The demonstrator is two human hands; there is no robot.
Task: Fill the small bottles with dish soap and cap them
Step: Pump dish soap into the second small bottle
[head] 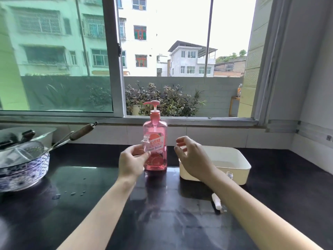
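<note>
One small bottle (pixel 145 142) is up off the tabletop (pixel 86 199) in the head view. The left hand (pixel 132 160) grips it low on its clear body, fingers (pixel 139 147) curled round it, so the open, uncapped neck stands upright and free. It is held right in front of the pink dish soap bottle (pixel 158 138), below and a little left of the pump spout (pixel 149 103), which points left. That placing looks meant to bring the mouth under the spout, though for now the neck sits well below it.

The right hand (pixel 191 156) hovers just right of the soap bottle and touches nothing. Its fingers (pixel 181 139) are loosely bent and empty, probably kept free to press the pump head.

Behind that forearm a second small bottle (pixel 229 175) stands uncapped just in front of the white tub (pixel 241 170), likely waiting its turn. Nearer the person a white cap piece (pixel 216 200) lies on its side on the tabletop, within reach for closing.

The held bottle looks empty, so I judge filling not yet begun. At far left a patterned bowl (pixel 27 174) with utensils sits well apart.
</note>
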